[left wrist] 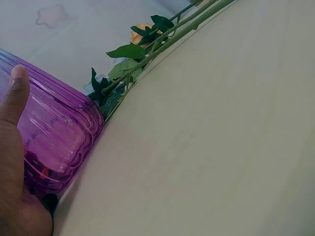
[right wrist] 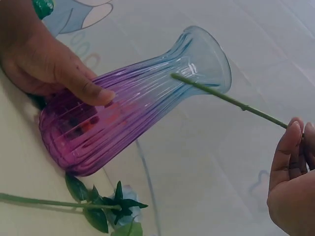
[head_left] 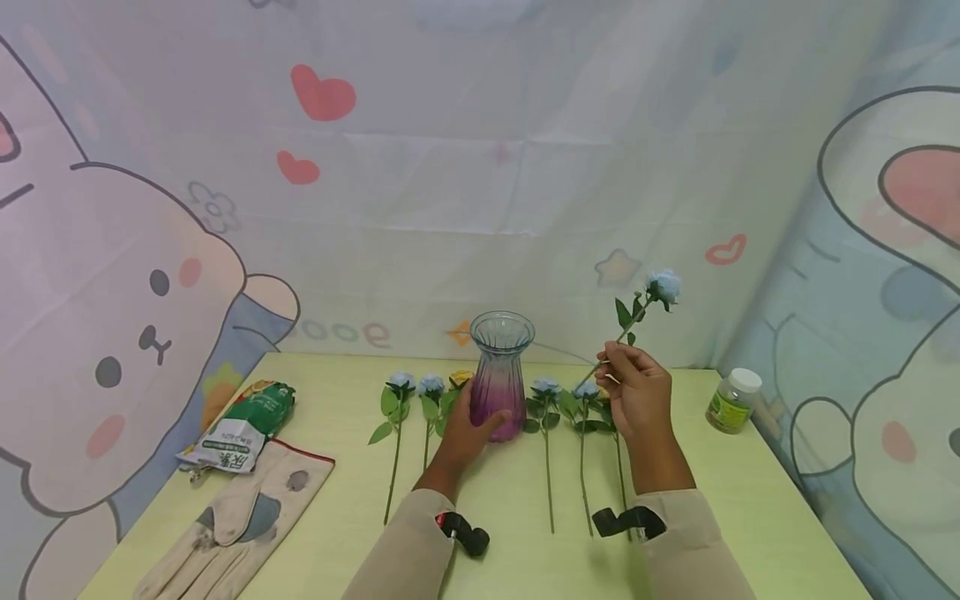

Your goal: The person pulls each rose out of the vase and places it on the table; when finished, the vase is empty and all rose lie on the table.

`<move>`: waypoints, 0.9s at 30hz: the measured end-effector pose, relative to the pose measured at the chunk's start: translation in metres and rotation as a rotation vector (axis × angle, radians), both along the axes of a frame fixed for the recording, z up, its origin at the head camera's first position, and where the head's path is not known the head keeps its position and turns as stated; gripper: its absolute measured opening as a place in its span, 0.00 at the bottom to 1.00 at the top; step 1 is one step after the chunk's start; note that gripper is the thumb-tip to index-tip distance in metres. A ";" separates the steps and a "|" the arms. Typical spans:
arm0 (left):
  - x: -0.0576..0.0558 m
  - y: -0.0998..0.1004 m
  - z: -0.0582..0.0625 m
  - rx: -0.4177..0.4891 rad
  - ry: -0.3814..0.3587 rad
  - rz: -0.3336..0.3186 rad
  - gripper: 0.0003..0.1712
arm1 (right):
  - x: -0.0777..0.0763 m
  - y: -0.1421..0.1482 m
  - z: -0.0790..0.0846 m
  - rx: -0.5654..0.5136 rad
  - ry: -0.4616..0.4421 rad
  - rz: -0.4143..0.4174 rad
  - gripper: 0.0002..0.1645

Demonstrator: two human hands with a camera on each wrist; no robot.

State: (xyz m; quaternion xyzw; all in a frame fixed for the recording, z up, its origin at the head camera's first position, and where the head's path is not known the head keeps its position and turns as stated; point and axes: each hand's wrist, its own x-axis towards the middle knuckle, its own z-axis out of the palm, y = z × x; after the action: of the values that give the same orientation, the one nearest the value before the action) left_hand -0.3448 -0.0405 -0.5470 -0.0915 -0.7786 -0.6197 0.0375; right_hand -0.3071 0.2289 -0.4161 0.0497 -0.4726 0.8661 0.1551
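A glass vase (head_left: 501, 375), clear bluish at the flared rim and purple at the base, stands upright on the table. My left hand (head_left: 467, 432) grips its lower body from the left, the thumb lying across the front. My right hand (head_left: 637, 396) pinches the green stem of a light-blue rose (head_left: 663, 286) above the table, right of the vase. The bloom tilts up and to the right. In the right wrist view the lower end of the stem (right wrist: 236, 103) points at the vase and overlaps its neck.
Blue roses (head_left: 402, 381) and a yellow rose (head_left: 460, 378) lie left of the vase; more roses (head_left: 546, 387) lie to its right. Far left are a green-and-white packet (head_left: 243, 427) and work gloves (head_left: 247, 521). A white-capped jar (head_left: 732, 402) stands near the right edge.
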 end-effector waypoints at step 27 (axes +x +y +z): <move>-0.004 -0.001 -0.005 -0.028 0.008 0.010 0.67 | 0.012 0.052 -0.027 0.651 -0.077 0.146 0.32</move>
State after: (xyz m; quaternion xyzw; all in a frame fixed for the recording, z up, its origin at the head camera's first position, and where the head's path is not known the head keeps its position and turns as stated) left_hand -0.3489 -0.0411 -0.5518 -0.0909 -0.7876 -0.6080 0.0424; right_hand -0.2950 0.2813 -0.4435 0.0976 -0.7251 0.6798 0.0506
